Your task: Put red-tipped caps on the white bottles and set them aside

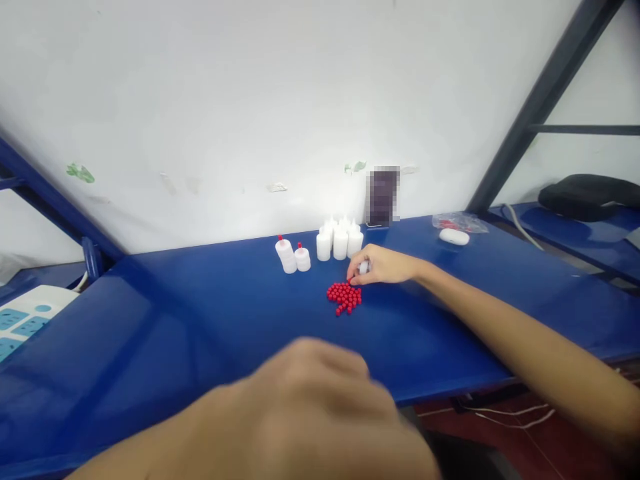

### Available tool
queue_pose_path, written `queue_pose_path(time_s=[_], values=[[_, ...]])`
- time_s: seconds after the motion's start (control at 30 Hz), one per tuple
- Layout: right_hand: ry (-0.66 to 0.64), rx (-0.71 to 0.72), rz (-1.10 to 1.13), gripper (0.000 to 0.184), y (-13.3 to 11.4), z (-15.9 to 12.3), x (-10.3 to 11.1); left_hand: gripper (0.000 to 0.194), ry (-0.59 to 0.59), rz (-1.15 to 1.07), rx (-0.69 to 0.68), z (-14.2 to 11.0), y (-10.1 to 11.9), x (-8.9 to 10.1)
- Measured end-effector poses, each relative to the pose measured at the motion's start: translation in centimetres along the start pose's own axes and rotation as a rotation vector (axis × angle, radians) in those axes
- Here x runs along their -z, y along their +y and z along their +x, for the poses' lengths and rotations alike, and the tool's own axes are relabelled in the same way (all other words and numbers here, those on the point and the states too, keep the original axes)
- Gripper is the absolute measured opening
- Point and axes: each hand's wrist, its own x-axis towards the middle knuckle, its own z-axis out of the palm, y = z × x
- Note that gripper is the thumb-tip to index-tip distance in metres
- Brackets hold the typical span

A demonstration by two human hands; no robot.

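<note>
Your left hand looms blurred at the bottom of the view, its back towards the camera; its fingertips are hidden, so you cannot tell whether they are apart or together. Your right hand reaches in from the right over the blue table, fingers curled around a small white piece, with the fingertips at the upper edge of the pile of red caps. You cannot tell whether they also pinch one of those caps.

Just beyond your right hand, a cluster of white bottles stands upright, close together, with white pointed tops. To the left of it, apart, are the red-tipped white bottles, near each other. Behind, a pixelated dark panel stands upright against the white wall. Farther right, a rounded white case lies beside a clear plastic bag with red bits in it. At the far left you have a white-and-blue power strip, and at the far right a black object.
</note>
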Motion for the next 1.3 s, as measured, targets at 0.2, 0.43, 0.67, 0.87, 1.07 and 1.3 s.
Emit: queue_pose_path(time_s=[0.2,0.43,0.67,0.87,1.07,1.3], values=[[0.346,0.022,0.162,0.026,-2.1,0.5,-1.3,0.022,0.205,0.182,0.354,0.5,-10.3,0.4],[0.624,0.356,-0.177,0.01,-4.1,0.4,-4.6,0.037,0.387,-0.504,0.77,-0.9,-13.9,-2.0],[0.65,0.409,-0.468,0.017,-4.9,0.0,-5.0,0.037,0.501,-0.582,0.775,-0.9,-12.8,-2.5],[0.613,0.433,-0.491,0.019,-5.1,0.0,-5.4,0.038,0.531,-0.651,0.789,-1.4,-13.1,-3.1],[0.602,0.404,-0.237,0.017,-4.6,0.2,-5.5,0.042,0.453,-0.678,0.749,-1.7,-13.3,-3.1],[0.535,0.376,-0.24,0.028,-4.5,-0.5,-5.0,0.036,0.515,-0.805,0.741,-1.7,-13.4,-3.3]])
